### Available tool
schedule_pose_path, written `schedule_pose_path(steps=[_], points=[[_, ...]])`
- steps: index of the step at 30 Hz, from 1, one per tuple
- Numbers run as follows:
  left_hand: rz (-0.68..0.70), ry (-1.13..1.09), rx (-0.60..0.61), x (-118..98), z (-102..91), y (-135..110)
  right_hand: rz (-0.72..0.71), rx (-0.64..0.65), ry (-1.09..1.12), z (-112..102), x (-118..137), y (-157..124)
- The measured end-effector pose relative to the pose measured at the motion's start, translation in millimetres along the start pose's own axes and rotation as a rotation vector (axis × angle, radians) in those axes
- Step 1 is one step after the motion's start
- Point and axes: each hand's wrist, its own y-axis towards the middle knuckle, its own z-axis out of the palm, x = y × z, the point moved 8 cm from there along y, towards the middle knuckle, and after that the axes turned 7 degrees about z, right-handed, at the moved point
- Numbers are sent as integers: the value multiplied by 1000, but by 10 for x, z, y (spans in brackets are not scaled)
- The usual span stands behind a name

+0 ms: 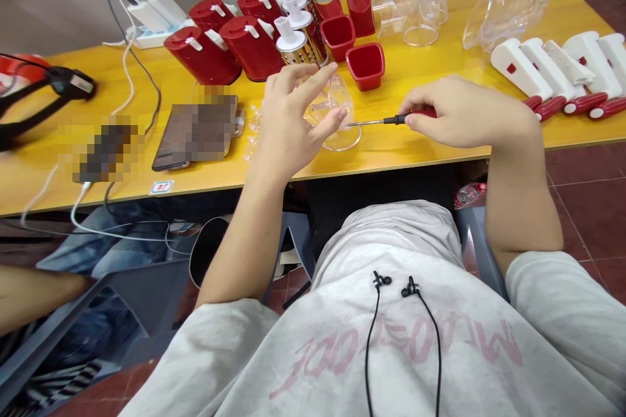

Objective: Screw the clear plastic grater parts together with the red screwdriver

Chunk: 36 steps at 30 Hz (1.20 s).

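Observation:
My right hand (462, 118) is closed round the red and black handle of a small screwdriver (386, 121), whose thin shaft points left. Its tip reaches a clear plastic housing (337, 114) that rests on the yellow table (415, 150). My left hand (288, 120) hovers at the left side of that housing with fingers spread and curved; the index fingertip meets the screwdriver tip. Whether the left hand actually grips the housing is not clear.
Red drum parts (203, 55), metal grater cones (296, 39) and red cups (366, 65) stand behind the housing. Clear plastic pieces (508, 3) and white handles (538, 68) lie at the right. A phone (195, 133), cables and a power strip (156, 13) lie left. Another person's arm (34, 293) is low left.

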Motion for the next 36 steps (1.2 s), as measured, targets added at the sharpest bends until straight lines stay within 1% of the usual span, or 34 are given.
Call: schedule_pose_path(steps=[3,7,10,14,19,23,29,34,36], points=[[19,8,-16,2,-12,-4,-14,-8,13,-19,-2,-17],[31,40,-9,19,-3,-9,-47,-67,-6,-39,-37,-10],[38,46,-8,25,-2,-7,-59,-64,-44,-14,-31,5],[59,23,-47,36,-8,-9,-56,-54,-53,0,-5,13],[98,22,-131,58,-24,-31,-66,-21,-7,4,21,-5],[112,31,-145,73,-16,-35,-50,-51,-17,-11,-7,-12],[128,49,-135,80,-6,-30,-90,-110,-80,20,-14,19],[139,37,-145,82,-4,-38,-18,-15,-161,53,43,-7],[140,30,-150,85,-2,-40,-19,3,-169,43,73,-24]])
